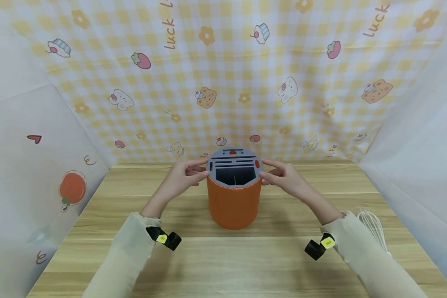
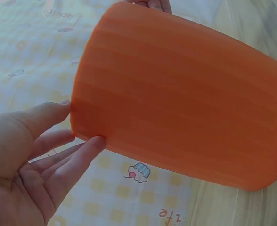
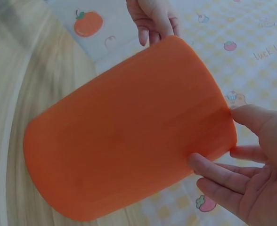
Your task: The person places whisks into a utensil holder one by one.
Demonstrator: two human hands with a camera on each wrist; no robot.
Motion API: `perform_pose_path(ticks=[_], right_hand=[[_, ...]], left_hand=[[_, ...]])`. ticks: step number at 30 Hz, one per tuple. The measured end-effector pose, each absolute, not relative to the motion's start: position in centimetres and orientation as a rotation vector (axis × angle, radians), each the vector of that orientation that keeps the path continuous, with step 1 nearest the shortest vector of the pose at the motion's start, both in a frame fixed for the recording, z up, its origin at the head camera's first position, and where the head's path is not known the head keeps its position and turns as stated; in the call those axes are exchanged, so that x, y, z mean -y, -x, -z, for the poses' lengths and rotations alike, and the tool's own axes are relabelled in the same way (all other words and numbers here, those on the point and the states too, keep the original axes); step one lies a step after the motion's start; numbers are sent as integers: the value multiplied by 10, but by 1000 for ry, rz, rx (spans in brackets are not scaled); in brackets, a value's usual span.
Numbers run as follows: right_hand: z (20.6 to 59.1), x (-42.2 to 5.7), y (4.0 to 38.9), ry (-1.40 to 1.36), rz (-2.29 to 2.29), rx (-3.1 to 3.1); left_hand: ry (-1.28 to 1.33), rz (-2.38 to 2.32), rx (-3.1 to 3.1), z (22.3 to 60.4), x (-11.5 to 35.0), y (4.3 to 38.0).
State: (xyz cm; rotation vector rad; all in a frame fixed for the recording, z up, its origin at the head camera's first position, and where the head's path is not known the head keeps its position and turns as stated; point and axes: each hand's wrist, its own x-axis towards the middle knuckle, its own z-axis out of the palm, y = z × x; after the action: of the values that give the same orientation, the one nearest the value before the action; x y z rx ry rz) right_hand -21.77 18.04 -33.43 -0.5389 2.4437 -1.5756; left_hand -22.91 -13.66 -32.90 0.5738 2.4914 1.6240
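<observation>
At the left, touching the rim and upper wall of the orange holder with the thumb and fingertips of the left hand; spreading those digits fairly straight and wide at the edge, not wrapping round the wall. In the middle, standing upright on the wooden tabletop, between both hands and before the patterned cloth; bearing a grey slotted top with two dark compartments toward the front. Probably weighing little for its bulk, judging by a plastic look; probably being stiff enough for a moderate squeeze without denting. Looking smooth-walled, so perhaps slipping under fingertips alone. For lifting, likely calling for flat palms on opposite sides, around mid-height; for turning or steadying, probably managing well with light contact at the rim. Leaving the fixing of the grey top unclear, so perhaps risking separation under a pull on that part alone. At the right, touching the opposite rim and wall with the right hand, likewise using extended, spread digits. Farther right, showing a bundle of white strands on the tabletop, just beside the right sleeve.
</observation>
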Motion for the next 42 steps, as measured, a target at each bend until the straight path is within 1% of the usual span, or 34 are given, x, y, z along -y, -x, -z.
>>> perform_pose_path(ticks=[10, 16, 27, 42], right_hand=[[339, -205, 217, 534, 1567, -2437], [346, -233, 212, 497, 1547, -2488], [362, -284, 190, 382, 1479, -2590], [376, -325, 159, 301, 1381, -2636]], left_hand=[[-633, -1672, -2519, 332, 135, 228], [-644, -1689, -2519, 333, 137, 229], [-616, -1700, -2507, 335, 136, 230], [-574, -1680, -2510, 331, 136, 227]])
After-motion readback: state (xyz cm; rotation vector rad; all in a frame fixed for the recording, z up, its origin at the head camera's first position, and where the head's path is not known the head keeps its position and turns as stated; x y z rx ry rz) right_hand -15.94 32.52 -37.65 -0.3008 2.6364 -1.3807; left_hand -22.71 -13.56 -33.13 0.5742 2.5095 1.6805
